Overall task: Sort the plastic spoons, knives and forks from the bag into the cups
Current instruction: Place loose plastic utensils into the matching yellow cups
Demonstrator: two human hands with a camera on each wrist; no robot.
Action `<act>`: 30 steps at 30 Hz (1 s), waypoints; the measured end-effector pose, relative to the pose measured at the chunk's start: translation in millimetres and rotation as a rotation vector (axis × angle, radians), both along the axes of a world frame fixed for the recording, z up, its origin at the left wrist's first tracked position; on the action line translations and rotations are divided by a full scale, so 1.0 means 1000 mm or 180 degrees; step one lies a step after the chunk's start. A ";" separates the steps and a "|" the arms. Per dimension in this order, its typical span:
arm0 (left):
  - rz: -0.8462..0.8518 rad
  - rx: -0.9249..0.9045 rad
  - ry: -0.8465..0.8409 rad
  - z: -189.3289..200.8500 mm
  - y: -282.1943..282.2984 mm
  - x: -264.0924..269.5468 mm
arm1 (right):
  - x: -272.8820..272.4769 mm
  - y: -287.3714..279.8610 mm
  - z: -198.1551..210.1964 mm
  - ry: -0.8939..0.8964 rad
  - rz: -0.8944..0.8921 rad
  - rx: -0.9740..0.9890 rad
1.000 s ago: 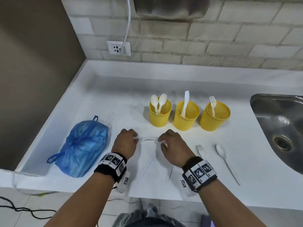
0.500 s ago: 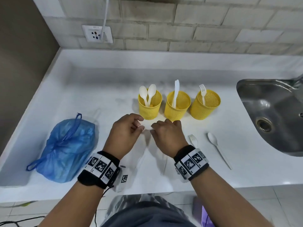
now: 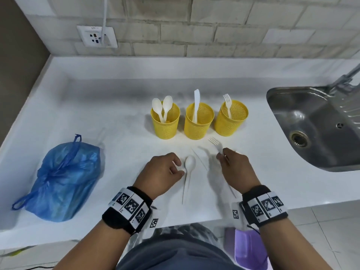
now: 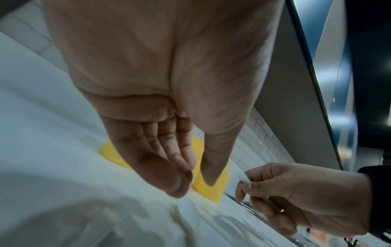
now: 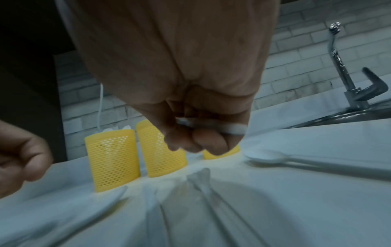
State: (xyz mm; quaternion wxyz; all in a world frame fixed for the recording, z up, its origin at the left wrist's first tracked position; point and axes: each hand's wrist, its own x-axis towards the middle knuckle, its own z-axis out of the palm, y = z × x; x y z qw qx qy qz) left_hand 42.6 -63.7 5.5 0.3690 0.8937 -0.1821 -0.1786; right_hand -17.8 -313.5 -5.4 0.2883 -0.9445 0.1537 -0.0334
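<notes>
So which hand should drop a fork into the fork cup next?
Right. The right hand already pinches a fork, close to the fork cup; the left hand holds nothing.

A steel sink (image 3: 311,121) is sunk into the white counter (image 3: 97,106) at its right end. The tap (image 5: 347,80) stands at the sink's back edge. Well left of the sink, a white wall socket (image 3: 96,36) with a cable (image 3: 105,12) plugged in sits on the brick wall (image 3: 233,26).
</notes>
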 end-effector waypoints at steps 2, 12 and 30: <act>0.0004 0.0189 0.0031 -0.003 -0.010 -0.001 | -0.005 -0.008 -0.003 0.0090 -0.0138 0.0102; 0.0502 0.0815 0.0134 -0.017 -0.052 -0.020 | -0.010 -0.024 0.002 0.1176 -0.0043 0.0168; 0.0888 0.0947 0.0118 -0.018 -0.074 -0.040 | -0.004 -0.039 0.008 0.1173 0.0664 -0.0691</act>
